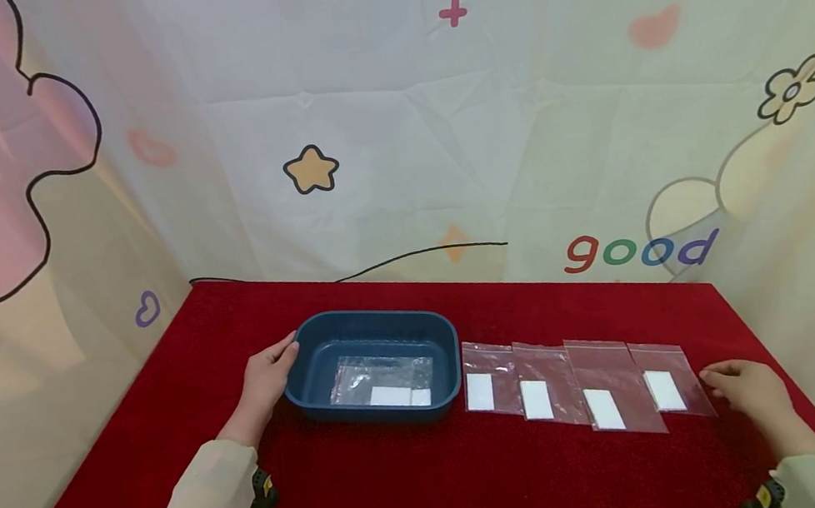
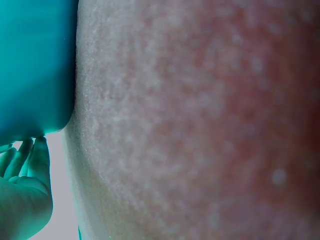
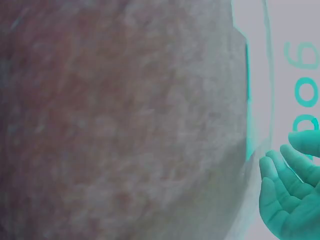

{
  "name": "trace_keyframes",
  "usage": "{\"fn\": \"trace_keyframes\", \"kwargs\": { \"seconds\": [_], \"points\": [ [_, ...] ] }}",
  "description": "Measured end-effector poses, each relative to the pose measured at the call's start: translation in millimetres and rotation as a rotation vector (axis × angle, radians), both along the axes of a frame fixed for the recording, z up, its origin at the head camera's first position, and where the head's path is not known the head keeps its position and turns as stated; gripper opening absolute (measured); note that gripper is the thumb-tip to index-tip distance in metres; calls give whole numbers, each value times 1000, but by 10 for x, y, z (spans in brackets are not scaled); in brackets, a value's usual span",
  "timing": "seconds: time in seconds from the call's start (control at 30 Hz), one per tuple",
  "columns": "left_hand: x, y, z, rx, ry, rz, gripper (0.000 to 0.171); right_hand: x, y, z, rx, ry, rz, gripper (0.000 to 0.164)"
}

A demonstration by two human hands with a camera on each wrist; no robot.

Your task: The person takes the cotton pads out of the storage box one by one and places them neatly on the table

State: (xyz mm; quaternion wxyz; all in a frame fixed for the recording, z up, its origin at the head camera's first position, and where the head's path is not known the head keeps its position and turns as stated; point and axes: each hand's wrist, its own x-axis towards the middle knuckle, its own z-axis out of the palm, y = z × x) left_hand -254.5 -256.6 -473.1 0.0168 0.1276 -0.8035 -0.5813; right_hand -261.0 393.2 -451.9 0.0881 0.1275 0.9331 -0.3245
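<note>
A dark blue plastic bin (image 1: 376, 411) stands on the red cloth, left of centre. My left hand (image 1: 265, 379) touches the bin's left end; in the left wrist view its fingers (image 2: 39, 162) reach straight to the bin wall (image 2: 35, 65). Inside the bin lie clear zip bags (image 1: 383, 371) with white rectangles; their number is unclear. To the right, several clear zip bags (image 1: 604, 361) lie in an overlapping row, each with a white rectangle (image 1: 604, 409). My right hand (image 1: 755, 392) is beside the rightmost bag (image 1: 656, 355), fingers loosely bent and holding nothing.
Red cloth (image 1: 480, 489) covers the table. A pale curtain (image 1: 400, 188) with printed shapes and the word "good" (image 1: 641, 251) hangs behind it and along both sides. A dark wrist camera (image 1: 263, 495) sits at my left cuff. Blurred, close surfaces fill most of both wrist views.
</note>
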Motion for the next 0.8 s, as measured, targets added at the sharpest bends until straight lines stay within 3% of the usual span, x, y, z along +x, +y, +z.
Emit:
{"fn": "trace_keyframes", "kwargs": {
  "seconds": [0.37, 0.8],
  "points": [
    [-2, 3, 0, -7, -17, 1, 49, -23, -171, 117, -87, 121, -65, 51],
    [1, 11, 6, -5, -21, 4, 49, -11, -560, 363, -173, 185, -31, 58]
  ]
}}
